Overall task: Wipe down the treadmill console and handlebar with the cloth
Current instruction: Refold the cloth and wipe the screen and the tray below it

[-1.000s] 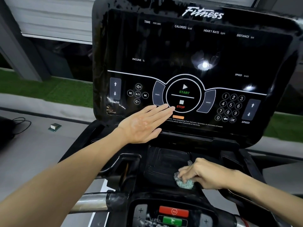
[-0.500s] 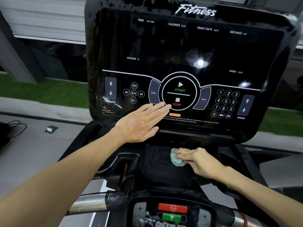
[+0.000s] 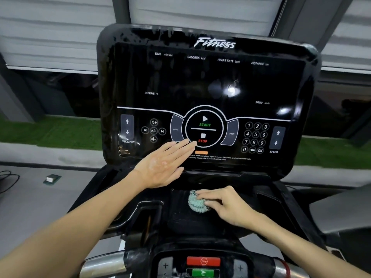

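The glossy black treadmill console [image 3: 204,81] fills the middle of the view, with START and STOP marks and a number pad. My left hand [image 3: 163,164] lies flat and open on its lower edge, fingertips beside STOP. Below it, my right hand [image 3: 222,204] presses a bunched pale green cloth [image 3: 197,203] onto the black tray [image 3: 180,215] under the screen. The chrome handlebar [image 3: 104,264] runs across the bottom, with a red stop button [image 3: 203,261] and a green button [image 3: 202,272] at its centre.
A cup recess [image 3: 149,213] sits left of the tray. On the grey floor to the left lie a small green and white block [image 3: 51,179] and a black cable [image 3: 8,180]. Green turf and shuttered walls lie behind the console.
My right hand has carried the cloth from the tray's near right part up and to the left, toward its far edge. My left hand has stayed flat on the console.
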`<action>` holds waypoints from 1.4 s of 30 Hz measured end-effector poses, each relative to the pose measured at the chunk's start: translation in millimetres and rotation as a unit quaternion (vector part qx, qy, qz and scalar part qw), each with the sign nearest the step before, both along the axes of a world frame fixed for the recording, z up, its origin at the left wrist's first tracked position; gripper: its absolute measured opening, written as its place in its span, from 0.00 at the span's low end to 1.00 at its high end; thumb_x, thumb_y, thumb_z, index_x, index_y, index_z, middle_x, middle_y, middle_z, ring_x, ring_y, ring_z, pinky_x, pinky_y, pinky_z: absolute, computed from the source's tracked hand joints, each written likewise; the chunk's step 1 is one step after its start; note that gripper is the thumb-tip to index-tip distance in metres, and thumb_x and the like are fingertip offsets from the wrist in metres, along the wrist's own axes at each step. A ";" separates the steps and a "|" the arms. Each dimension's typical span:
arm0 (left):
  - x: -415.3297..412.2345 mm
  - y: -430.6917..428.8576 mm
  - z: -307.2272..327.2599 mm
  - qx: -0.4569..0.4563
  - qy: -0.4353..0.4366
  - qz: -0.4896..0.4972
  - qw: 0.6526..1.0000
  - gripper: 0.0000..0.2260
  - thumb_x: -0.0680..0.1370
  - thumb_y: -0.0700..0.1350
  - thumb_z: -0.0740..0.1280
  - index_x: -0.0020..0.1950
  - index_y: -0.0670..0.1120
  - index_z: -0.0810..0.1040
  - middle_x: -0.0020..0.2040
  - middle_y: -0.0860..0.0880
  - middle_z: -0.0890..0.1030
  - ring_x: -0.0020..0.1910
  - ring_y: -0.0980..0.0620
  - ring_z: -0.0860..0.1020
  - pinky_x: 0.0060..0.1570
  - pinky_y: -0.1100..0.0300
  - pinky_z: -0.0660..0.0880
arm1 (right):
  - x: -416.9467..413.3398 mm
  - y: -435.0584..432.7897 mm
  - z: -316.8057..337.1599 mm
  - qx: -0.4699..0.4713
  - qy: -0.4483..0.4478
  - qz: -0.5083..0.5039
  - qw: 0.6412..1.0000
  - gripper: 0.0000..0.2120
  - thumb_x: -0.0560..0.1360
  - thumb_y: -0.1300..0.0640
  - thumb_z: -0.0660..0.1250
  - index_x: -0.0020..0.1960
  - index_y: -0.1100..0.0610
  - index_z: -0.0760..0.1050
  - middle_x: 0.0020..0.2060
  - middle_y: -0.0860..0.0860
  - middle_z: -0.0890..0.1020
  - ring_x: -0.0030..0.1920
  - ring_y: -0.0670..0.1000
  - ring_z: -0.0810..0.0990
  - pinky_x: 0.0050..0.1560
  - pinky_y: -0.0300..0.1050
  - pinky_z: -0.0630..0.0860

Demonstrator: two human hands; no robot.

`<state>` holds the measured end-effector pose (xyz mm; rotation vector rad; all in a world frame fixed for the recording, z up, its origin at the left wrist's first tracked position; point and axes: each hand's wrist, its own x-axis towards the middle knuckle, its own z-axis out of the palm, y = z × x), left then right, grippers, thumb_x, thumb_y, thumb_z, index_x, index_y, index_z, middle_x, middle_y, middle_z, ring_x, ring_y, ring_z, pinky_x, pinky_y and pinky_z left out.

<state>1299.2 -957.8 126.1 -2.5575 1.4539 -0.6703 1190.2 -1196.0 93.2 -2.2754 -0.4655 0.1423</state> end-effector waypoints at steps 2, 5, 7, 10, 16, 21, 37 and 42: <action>-4.6 -4.5 5.4 -0.036 0.017 -0.023 0.999 0.25 0.82 0.48 0.55 0.76 0.38 0.63 0.79 0.43 0.61 0.78 0.46 0.60 0.74 0.49 0.60 | -6.6 -1.7 18.4 0.066 0.027 -0.046 0.996 0.13 0.77 0.66 0.67 0.58 0.56 0.81 0.57 0.45 0.81 0.60 0.37 0.76 0.63 0.34 0.70; -18.9 -19.3 26.1 -0.206 0.136 -0.075 0.966 0.20 0.81 0.46 0.57 0.72 0.40 0.72 0.71 0.46 0.73 0.70 0.51 0.70 0.71 0.53 0.66 | -10.3 -5.1 57.3 0.232 0.071 -0.120 0.963 0.11 0.76 0.66 0.67 0.57 0.58 0.81 0.47 0.45 0.86 0.49 0.42 0.83 0.52 0.38 0.76; -29.5 -29.1 50.8 -0.315 0.230 -0.081 0.917 0.18 0.82 0.47 0.58 0.70 0.44 0.74 0.68 0.50 0.75 0.67 0.56 0.72 0.69 0.59 0.67 | -10.4 -7.5 83.0 0.381 0.137 -0.139 0.904 0.13 0.76 0.62 0.65 0.59 0.59 0.80 0.51 0.54 0.85 0.51 0.51 0.83 0.54 0.49 0.79; -41.8 -37.7 91.2 -0.365 0.274 -0.098 0.885 0.16 0.81 0.50 0.61 0.69 0.50 0.73 0.65 0.57 0.74 0.60 0.56 0.75 0.64 0.65 0.69 | -12.1 -5.6 111.7 0.511 0.175 -0.140 0.830 0.16 0.75 0.60 0.62 0.62 0.60 0.77 0.57 0.59 0.82 0.54 0.55 0.82 0.52 0.50 0.80; -51.3 -46.6 124.1 -0.287 0.235 -0.136 0.919 0.29 0.71 0.64 0.70 0.67 0.50 0.76 0.63 0.58 0.73 0.64 0.59 0.72 0.64 0.62 0.70 | -21.5 16.9 131.8 0.603 0.148 -0.138 0.772 0.15 0.79 0.62 0.57 0.63 0.62 0.74 0.53 0.58 0.83 0.47 0.53 0.84 0.40 0.42 0.80; -46.5 -50.3 129.3 -0.306 0.239 -0.126 0.913 0.24 0.73 0.58 0.72 0.66 0.50 0.76 0.61 0.57 0.76 0.62 0.57 0.75 0.61 0.55 0.74 | -19.0 25.6 143.6 0.585 0.121 -0.118 0.793 0.16 0.81 0.60 0.58 0.67 0.62 0.72 0.59 0.57 0.80 0.55 0.53 0.81 0.54 0.48 0.79; -35.1 -10.6 165.4 -0.501 0.527 -0.027 0.686 0.15 0.81 0.38 0.63 0.43 0.53 0.84 0.45 0.57 0.83 0.44 0.56 0.78 0.42 0.64 0.74 | -5.4 28.4 182.5 0.470 0.040 -0.253 0.845 0.11 0.81 0.56 0.59 0.54 0.57 0.80 0.45 0.54 0.80 0.38 0.52 0.76 0.36 0.41 0.76; -39.2 -1.2 161.0 -0.369 0.595 -0.073 0.710 0.22 0.66 0.38 0.81 0.58 0.50 0.82 0.57 0.49 0.83 0.54 0.52 0.83 0.56 0.60 0.78 | -10.3 24.1 190.0 0.565 0.072 -0.219 0.792 0.11 0.81 0.60 0.59 0.52 0.58 0.80 0.38 0.52 0.82 0.34 0.46 0.77 0.35 0.39 0.78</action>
